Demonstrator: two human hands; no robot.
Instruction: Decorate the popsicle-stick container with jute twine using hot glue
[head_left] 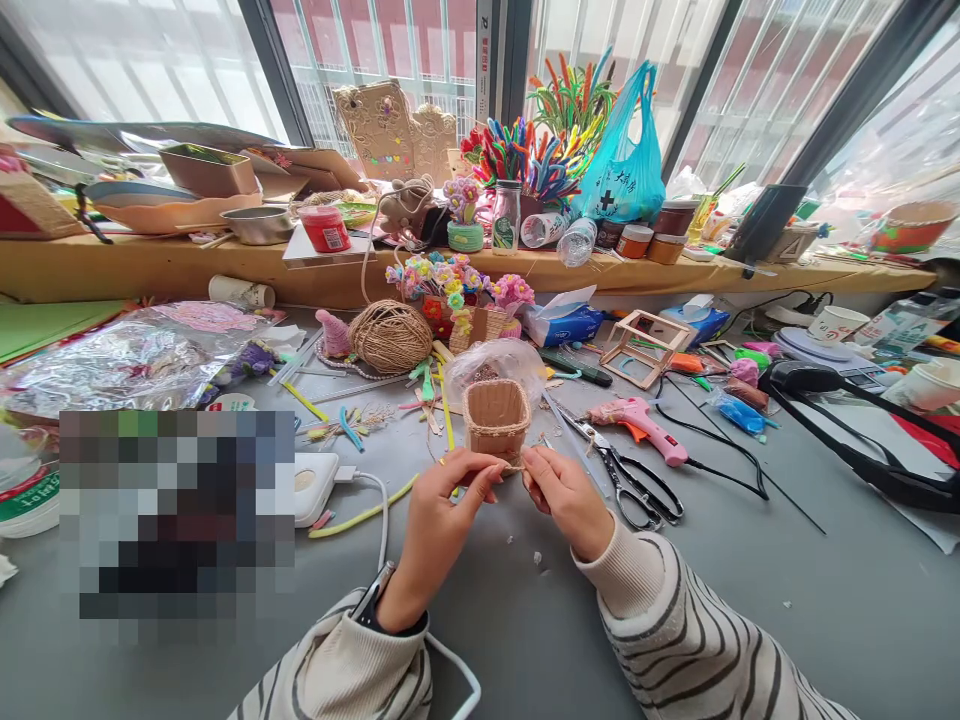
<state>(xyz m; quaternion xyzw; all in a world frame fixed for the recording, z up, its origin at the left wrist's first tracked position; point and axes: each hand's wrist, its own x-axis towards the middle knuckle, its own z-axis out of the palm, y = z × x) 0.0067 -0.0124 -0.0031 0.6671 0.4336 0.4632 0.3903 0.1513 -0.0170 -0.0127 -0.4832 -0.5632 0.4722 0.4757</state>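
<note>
A small square wooden box (495, 425) with a twine-wrapped rim stands upright on the grey table, just beyond my hands. My left hand (450, 510) pinches a thin piece of twine (513, 468) between thumb and fingertips, near the box's lower front. On the other side, my right hand (562, 495) has its thumb and fingers closed on the twine's other end. Both hands are a short distance apart, the twine between them. Behind the box lies a clear plastic bag (499, 362), and a ball of twine (391, 336) rests further back left.
Right of my hands lie black-handled scissors (634, 485) and a pink glue gun (637, 425) with its cable. A white device (313, 490) with a cord is at left. Craft supplies and a shelf edge (300, 278) line the back.
</note>
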